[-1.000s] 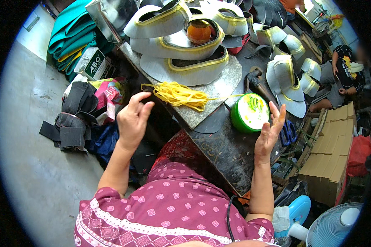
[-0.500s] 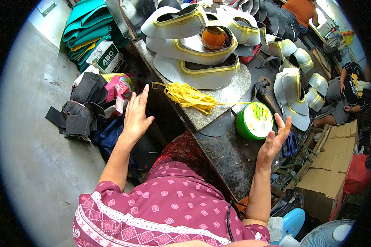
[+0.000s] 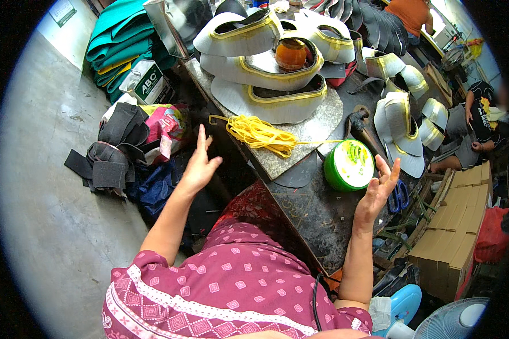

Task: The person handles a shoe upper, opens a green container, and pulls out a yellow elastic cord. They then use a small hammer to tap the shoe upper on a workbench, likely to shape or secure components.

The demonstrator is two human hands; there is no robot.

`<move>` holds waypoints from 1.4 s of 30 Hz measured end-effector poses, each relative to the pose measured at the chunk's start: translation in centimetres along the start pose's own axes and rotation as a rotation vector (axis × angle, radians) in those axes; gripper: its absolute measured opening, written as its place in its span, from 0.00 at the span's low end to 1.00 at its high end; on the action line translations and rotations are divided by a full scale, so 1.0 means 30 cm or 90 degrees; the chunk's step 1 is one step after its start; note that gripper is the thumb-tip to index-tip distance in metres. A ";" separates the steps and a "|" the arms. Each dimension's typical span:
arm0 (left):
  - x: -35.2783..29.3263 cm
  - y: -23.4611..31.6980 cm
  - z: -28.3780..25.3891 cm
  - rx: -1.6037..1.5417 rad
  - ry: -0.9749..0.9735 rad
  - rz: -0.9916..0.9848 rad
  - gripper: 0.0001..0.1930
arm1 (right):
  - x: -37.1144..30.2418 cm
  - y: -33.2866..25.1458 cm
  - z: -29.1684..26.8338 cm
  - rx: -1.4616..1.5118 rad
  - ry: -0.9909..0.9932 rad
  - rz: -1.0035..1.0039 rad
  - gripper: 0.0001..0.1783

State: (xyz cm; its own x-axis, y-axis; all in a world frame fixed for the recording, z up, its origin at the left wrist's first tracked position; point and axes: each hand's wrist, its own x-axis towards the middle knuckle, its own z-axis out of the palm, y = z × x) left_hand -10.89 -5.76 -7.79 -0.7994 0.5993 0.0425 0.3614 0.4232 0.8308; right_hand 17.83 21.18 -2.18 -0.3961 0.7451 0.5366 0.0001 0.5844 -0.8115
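Note:
My left hand (image 3: 199, 166) hangs in the air left of the table edge, fingers stretched out, holding nothing. My right hand (image 3: 380, 189) is raised beside a green round tub with a white lid (image 3: 350, 164), its fingers apart and nothing in them. A bundle of yellow cord (image 3: 260, 135) lies on a grey stone slab (image 3: 285, 164), and one strand runs over toward the tub. Silver-grey shoe uppers with yellow edging (image 3: 271, 104) are stacked on the slab behind the cord. A hammer (image 3: 363, 127) lies behind the tub.
More shoe uppers (image 3: 400, 133) stand at the table's right. Blue-handled scissors (image 3: 398, 198) lie near my right hand. Black fabric pieces (image 3: 110, 166) and folded green sheets (image 3: 119, 37) are on the left. Cardboard (image 3: 452, 226), a fan (image 3: 458, 319) and another person (image 3: 481, 118) are on the right.
My left hand has shifted right and slightly down, closer to the table edge, with its fingers still stretched. My right hand has barely moved.

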 end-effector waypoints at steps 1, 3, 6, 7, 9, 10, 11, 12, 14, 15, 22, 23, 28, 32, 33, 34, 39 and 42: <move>0.002 0.005 0.022 -0.176 -0.088 -0.094 0.57 | 0.000 0.000 0.000 0.015 -0.001 0.011 0.43; -0.001 0.023 0.084 -0.408 -0.080 -0.210 0.56 | 0.000 0.001 0.000 0.064 -0.003 0.045 0.43; 0.013 0.026 0.119 -0.583 0.030 -0.295 0.46 | -0.003 0.003 -0.003 0.066 -0.007 0.050 0.43; 0.027 0.020 0.114 -0.550 0.077 -0.262 0.43 | -0.003 0.004 -0.004 0.062 -0.003 0.050 0.43; 0.047 0.002 0.085 -0.477 0.132 -0.174 0.29 | -0.001 0.004 -0.006 0.055 0.009 0.056 0.43; 0.059 -0.005 0.060 -0.442 0.125 -0.161 0.28 | 0.000 0.002 -0.006 0.056 0.010 0.050 0.43; 0.067 -0.007 0.037 -0.424 0.126 -0.122 0.26 | 0.004 0.000 -0.006 0.056 0.013 0.047 0.43; 0.071 -0.002 0.012 -0.398 0.133 -0.113 0.25 | 0.006 -0.005 -0.005 0.056 0.016 0.045 0.43; 0.067 0.035 -0.050 -0.344 0.123 -0.111 0.30 | 0.014 -0.020 -0.004 0.049 0.033 0.012 0.42; 0.063 0.070 -0.068 -0.309 0.151 -0.002 0.33 | 0.018 -0.029 -0.002 0.059 0.034 -0.001 0.41; 0.009 0.423 -0.055 0.087 0.040 0.454 0.50 | 0.055 -0.111 0.023 0.025 -0.037 -0.056 0.40; 0.007 0.468 -0.014 -0.048 -0.028 0.510 0.48 | 0.065 -0.117 0.027 0.005 -0.040 -0.077 0.41; 0.009 0.607 0.154 -0.360 -0.341 0.181 0.24 | 0.086 -0.116 0.042 0.004 0.015 -0.111 0.40; 0.073 0.647 0.275 -0.655 -0.383 0.062 0.21 | 0.069 -0.105 0.046 -0.050 0.028 -0.120 0.42; 0.078 0.645 0.288 -0.664 -0.396 0.060 0.21 | 0.065 -0.107 0.045 -0.025 0.000 -0.117 0.43; 0.077 0.643 0.301 -0.659 -0.407 0.035 0.22 | 0.062 -0.111 0.044 0.003 -0.022 -0.117 0.43; 0.045 0.643 0.338 -0.646 -0.394 0.092 0.22 | 0.058 -0.161 0.048 0.034 -0.114 -0.103 0.47; 0.031 0.648 0.344 -0.622 -0.366 0.128 0.22 | 0.047 -0.191 0.056 0.026 -0.125 -0.053 0.47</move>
State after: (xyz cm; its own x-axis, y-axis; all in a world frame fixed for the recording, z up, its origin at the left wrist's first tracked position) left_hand 0.33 10.03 2.67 -0.3422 0.9237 0.1722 -0.2690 -0.2719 0.9239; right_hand 15.74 18.35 2.85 -0.5649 0.6153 0.5498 -0.0754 0.6250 -0.7770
